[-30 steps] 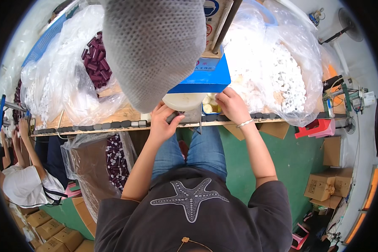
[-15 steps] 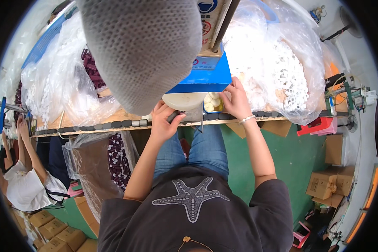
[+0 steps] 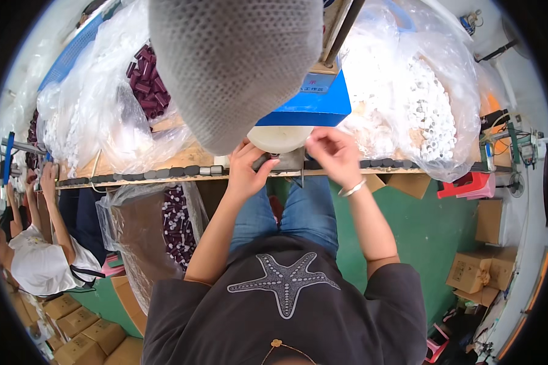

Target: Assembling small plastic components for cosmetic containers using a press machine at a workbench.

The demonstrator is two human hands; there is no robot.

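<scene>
My left hand (image 3: 245,174) is closed at the table's front edge, thumb and fingers around a small dark cylindrical piece (image 3: 260,162). It sits just below a cream-white round disc (image 3: 280,139) under the blue housing (image 3: 313,108) of a machine. My right hand (image 3: 336,159) is at the disc's right side, fingertips pinched together near its rim. What those fingers hold, if anything, is too small and blurred to name. A metal plate (image 3: 293,159) lies between the hands, below the disc. A large grey dimpled shape (image 3: 237,67) hides much of the machine.
Dark purple tubes (image 3: 147,85) lie among clear plastic bags on the left. On the right, a bag holds small white pieces (image 3: 431,109). Purple parts (image 3: 178,225) fill a lined box below the table. Another person (image 3: 49,255) works at far left. Cartons (image 3: 472,267) stand right.
My right hand has moved left and up off the small box of pale round pieces to the disc's rim, its fingers drawing together. My left hand stays at the dark piece. The view has shifted slightly.
</scene>
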